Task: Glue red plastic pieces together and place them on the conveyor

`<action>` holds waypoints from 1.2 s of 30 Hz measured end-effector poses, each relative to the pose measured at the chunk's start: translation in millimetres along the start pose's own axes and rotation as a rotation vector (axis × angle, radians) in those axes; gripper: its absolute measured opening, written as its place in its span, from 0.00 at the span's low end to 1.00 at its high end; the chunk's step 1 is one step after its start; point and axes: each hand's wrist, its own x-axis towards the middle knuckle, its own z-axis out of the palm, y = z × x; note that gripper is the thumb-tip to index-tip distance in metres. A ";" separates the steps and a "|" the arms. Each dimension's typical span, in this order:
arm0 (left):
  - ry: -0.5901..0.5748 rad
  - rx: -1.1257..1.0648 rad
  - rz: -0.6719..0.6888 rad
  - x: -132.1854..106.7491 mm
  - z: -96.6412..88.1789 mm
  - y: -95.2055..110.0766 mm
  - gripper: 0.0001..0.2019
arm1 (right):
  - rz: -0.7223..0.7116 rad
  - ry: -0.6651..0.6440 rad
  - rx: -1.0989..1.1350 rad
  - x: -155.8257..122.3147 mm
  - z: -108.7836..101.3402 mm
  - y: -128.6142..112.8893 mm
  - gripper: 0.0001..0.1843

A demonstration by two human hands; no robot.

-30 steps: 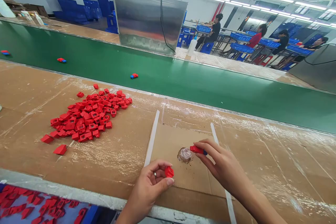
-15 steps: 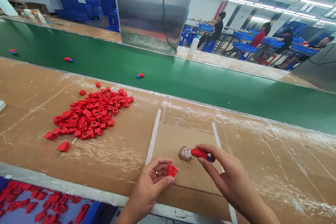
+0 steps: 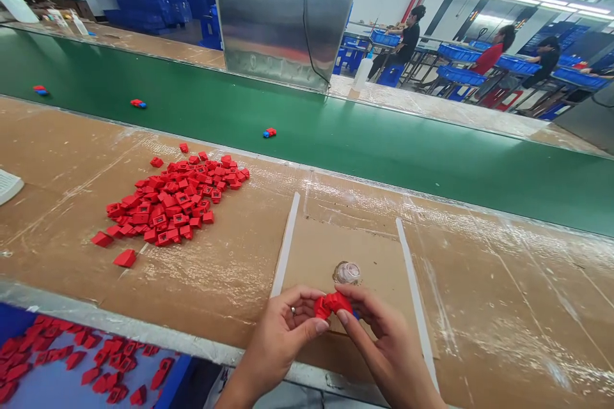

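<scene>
My left hand (image 3: pixel 278 339) and my right hand (image 3: pixel 386 348) meet low over a cardboard sheet (image 3: pixel 345 249). The left fingers pinch a small red plastic part (image 3: pixel 322 308). The right fingers hold a red plastic piece (image 3: pixel 339 302) with a blue end, pressed against that part, and the fingers partly hide the blue end. Just beyond the fingertips, a small round clear dish of grease (image 3: pixel 346 273) rests on the cardboard. A large loose pile of red plastic parts (image 3: pixel 163 201) lies on the brown-covered bench (image 3: pixel 62 166) to my left.
A blue tray of red parts (image 3: pixel 91 358) sits at the lower left. White strips (image 3: pixel 286 243) edge the cardboard. Beyond the bench runs a green conveyor belt (image 3: pixel 307 121) carrying red-and-blue pieces (image 3: pixel 269 133). A steel panel (image 3: pixel 283 19) stands behind it, with co-workers (image 3: pixel 489 57) farther back.
My hands have moved together, bringing the red-and-blue piece from beside the dish against the red part. The view has shifted slightly, so the scene sits higher and farther right.
</scene>
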 end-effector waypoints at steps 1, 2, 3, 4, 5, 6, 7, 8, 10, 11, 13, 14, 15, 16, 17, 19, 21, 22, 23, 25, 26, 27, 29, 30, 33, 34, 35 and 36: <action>-0.006 -0.004 -0.001 0.0 0.0 0.0 0.14 | 0.000 -0.006 -0.011 -0.3 -0.2 -0.2 0.12; -0.011 -0.009 -0.003 -0.1 0.1 0.0 0.14 | -0.001 -0.010 -0.022 -0.5 -0.4 -0.3 0.12; -0.012 -0.012 -0.003 -0.2 0.2 0.1 0.14 | -0.003 -0.009 -0.032 -0.5 -0.4 -0.2 0.12; -0.009 -0.011 -0.002 -0.4 0.3 0.2 0.14 | -0.006 -0.008 -0.040 -0.3 -0.5 0.0 0.12; -0.007 -0.007 -0.003 -0.6 0.4 0.2 0.14 | -0.010 -0.010 -0.046 -0.1 -0.4 0.3 0.12; -0.003 -0.002 -0.003 -0.7 0.4 0.2 0.14 | -0.013 -0.013 -0.051 0.0 -0.4 0.7 0.12; 0.000 0.000 -0.004 -0.9 0.4 0.1 0.14 | -0.018 -0.018 -0.054 0.2 -0.3 1.1 0.12; 0.002 0.000 -0.006 -1.1 0.4 -0.1 0.14 | -0.025 -0.023 -0.055 0.2 -0.3 1.4 0.12; -0.001 0.000 -0.011 -1.6 0.4 -0.7 0.14 | -0.048 -0.026 -0.057 0.2 -0.2 1.8 0.11; -0.001 0.004 -0.010 -1.8 0.5 -1.0 0.14 | -0.066 -0.024 -0.061 0.2 -0.1 1.8 0.10; 0.007 0.024 0.004 -2.0 1.1 -1.5 0.13 | -0.108 -0.018 -0.078 0.2 0.3 1.3 0.09; 0.013 0.038 0.012 -2.1 1.6 -1.5 0.13 | -0.128 -0.017 -0.090 0.1 0.7 1.0 0.08; 0.017 0.049 0.020 -2.0 2.3 -1.3 0.12 | -0.142 -0.019 -0.102 -0.1 1.3 0.7 0.08; 0.018 0.059 0.027 -1.8 3.1 -0.9 0.12 | -0.152 -0.024 -0.110 -0.4 2.0 0.5 0.08; 0.016 0.066 0.030 -1.7 3.9 -0.3 0.12 | -0.157 -0.027 -0.111 -1.0 3.0 0.7 0.08; 0.007 0.090 0.029 -1.4 5.5 1.0 0.12 | -0.159 -0.030 -0.102 -3.0 5.4 2.2 0.08; 0.010 0.135 0.028 -1.6 6.4 1.8 0.11 | -0.155 -0.031 -0.079 -6.0 8.5 5.4 0.09; 0.015 0.161 0.029 -1.9 6.5 1.7 0.11 | -0.152 -0.029 -0.066 -7.7 10.1 7.3 0.10; 0.018 0.189 0.032 -2.4 6.4 1.3 0.11 | -0.149 -0.025 -0.053 -9.3 11.6 9.3 0.10; 0.024 0.255 0.039 -3.5 5.4 -0.3 0.11 | -0.142 -0.012 -0.036 -11.8 13.8 12.5 0.11; 0.022 0.292 0.042 -4.1 4.8 -1.2 0.10 | -0.142 -0.005 -0.035 -12.6 14.4 13.6 0.11; 0.018 0.330 0.045 -4.6 4.1 -2.1 0.10 | -0.146 0.003 -0.039 -12.9 14.6 14.4 0.10; 0.010 0.392 0.047 -5.2 3.3 -3.0 0.09 | -0.154 0.010 -0.044 -12.9 14.0 15.6 0.09; 0.009 0.413 0.049 -5.3 3.2 -2.9 0.09 | -0.156 0.011 -0.041 -12.7 13.6 16.4 0.09; 0.014 0.439 0.056 -4.8 4.4 -0.9 0.11 | -0.118 0.020 -0.013 -13.8 13.2 21.2 0.08; 0.014 0.437 0.058 -4.3 5.2 0.0 0.11 | -0.094 0.029 0.006 -14.7 13.6 23.8 0.08; 0.014 0.427 0.056 -3.7 6.0 0.7 0.12 | -0.069 0.042 0.032 -15.9 14.4 26.7 0.09; 0.015 0.413 0.047 -3.0 6.8 1.1 0.12 | -0.043 0.056 0.066 -17.1 15.4 29.7 0.09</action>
